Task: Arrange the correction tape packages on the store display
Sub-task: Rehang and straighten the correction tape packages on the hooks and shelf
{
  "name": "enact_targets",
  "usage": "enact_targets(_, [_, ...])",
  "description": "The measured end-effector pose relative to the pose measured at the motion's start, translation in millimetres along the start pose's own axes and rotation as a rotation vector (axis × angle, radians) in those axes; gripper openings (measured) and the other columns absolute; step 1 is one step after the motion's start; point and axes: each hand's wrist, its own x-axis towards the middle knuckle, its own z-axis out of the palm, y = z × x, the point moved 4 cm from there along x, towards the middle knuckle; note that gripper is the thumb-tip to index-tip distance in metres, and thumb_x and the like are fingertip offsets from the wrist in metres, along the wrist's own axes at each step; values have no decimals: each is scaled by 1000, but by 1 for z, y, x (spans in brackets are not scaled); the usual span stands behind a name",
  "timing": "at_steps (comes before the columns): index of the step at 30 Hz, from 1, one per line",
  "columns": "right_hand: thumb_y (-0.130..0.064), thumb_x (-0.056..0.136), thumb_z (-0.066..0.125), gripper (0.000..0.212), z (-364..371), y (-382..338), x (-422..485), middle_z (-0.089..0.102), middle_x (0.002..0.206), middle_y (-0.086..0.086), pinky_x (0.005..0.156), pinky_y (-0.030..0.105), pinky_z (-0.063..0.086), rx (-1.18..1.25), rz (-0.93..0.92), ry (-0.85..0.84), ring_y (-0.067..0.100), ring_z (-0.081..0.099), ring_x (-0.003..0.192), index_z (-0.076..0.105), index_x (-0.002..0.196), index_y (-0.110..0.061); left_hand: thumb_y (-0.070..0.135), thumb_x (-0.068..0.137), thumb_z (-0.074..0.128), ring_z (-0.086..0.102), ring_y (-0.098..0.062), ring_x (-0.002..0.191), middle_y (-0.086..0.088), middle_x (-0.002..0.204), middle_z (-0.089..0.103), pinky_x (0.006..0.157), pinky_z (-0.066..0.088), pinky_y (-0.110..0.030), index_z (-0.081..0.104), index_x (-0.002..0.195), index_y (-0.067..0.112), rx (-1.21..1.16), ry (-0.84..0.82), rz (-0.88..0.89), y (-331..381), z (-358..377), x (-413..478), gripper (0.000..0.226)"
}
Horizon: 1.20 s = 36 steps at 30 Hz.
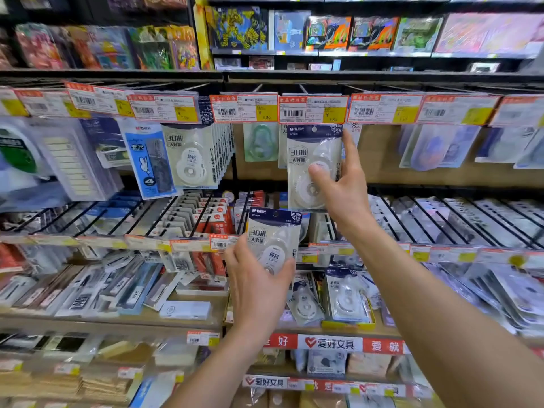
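My right hand (343,184) holds a white correction tape package (306,154) with a dark blue header up at a display hook, thumb on its front and fingers behind it. Its top sits just under the price tag (313,109). My left hand (259,278) grips a second, identical package (272,234) lower down, in front of the middle shelf. A full row of the same packages (194,154) hangs on the hook to the left. More correction tape packages (347,295) lie in a yellow tray on the lower shelf.
Price tags (244,108) run along the hook rail. A green-tinted package (260,141) hangs between the two white rows. Wire dividers (426,216) hold stationery on the middle shelf; pens and erasers (132,287) fill the lower left.
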Motion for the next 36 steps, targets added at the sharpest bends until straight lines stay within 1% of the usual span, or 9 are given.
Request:
enact_targets(4, [-26, 98, 67, 82, 1, -6, -9, 26, 168, -17, 125, 40, 31, -17, -52, 26, 3, 29, 151, 18, 162, -40, 47, 81, 76, 36, -12, 127, 4, 143, 28, 91, 28, -23, 21, 150, 23, 45, 11, 4, 4, 3, 10, 92])
enact_targets(8, [-21, 100, 66, 81, 1, -9, -5, 24, 168, -14, 118, 17, 31, -41, -91, 36, -5, 27, 148, 18, 164, -31, 47, 82, 75, 33, -14, 135, 5, 146, 28, 97, 26, -24, 18, 151, 24, 24, -3, 5, 4, 9, 15, 93])
enact_targets(13, [-26, 99, 67, 82, 2, -11, 6, 24, 170, -10, 127, 33, 26, -65, -94, 45, 4, 25, 153, 17, 165, -25, 49, 80, 75, 31, -17, 140, 3, 150, 29, 111, 30, -32, 18, 152, 23, 24, -5, -5, -2, 12, 13, 95])
enact_targets(17, [-25, 100, 65, 82, 6, -10, 6, 20, 169, -14, 109, 0, 23, -103, -86, 16, -16, 21, 140, 15, 165, -25, 47, 80, 76, 30, -18, 142, 2, 152, 30, 114, 31, -36, 18, 153, 22, 17, -2, -16, -8, 9, 10, 96])
enact_targets(18, [-25, 100, 65, 82, 7, -9, 6, 21, 169, -15, 107, -2, 22, -108, -87, 10, -18, 21, 138, 15, 165, -25, 47, 81, 76, 30, -18, 142, 2, 152, 29, 114, 30, -35, 18, 153, 21, 17, 0, -16, -9, 8, 9, 96])
enact_targets(21, [-27, 99, 66, 83, 9, -7, 4, 23, 168, -17, 123, 23, 29, -93, -76, 15, -5, 27, 148, 15, 165, -29, 45, 81, 76, 29, -18, 142, 1, 153, 29, 115, 28, -34, 18, 153, 20, 13, 4, -20, -11, 5, 8, 95])
enact_targets(23, [-28, 98, 66, 83, 10, -5, 3, 27, 166, -17, 124, 34, 32, -76, -63, 30, 0, 32, 148, 16, 164, -31, 45, 81, 76, 29, -17, 142, 1, 153, 29, 115, 28, -35, 18, 153, 22, 2, 3, -24, -13, 3, 7, 95])
enact_targets(27, [-28, 97, 67, 84, 13, -6, 2, 27, 166, -16, 125, 40, 32, -62, -73, 54, 2, 32, 150, 17, 164, -29, 45, 82, 76, 28, -17, 143, 2, 153, 28, 114, 27, -34, 16, 153, 23, 1, 2, -32, -19, -1, 4, 96])
enact_targets(36, [-24, 99, 67, 83, 9, -4, 1, 28, 167, -14, 124, 40, 34, -64, -72, 76, 5, 35, 149, 16, 165, -28, 48, 80, 76, 28, -15, 143, 7, 154, 24, 114, 31, -37, 12, 154, 28, -28, -18, -58, -29, -4, 4, 99])
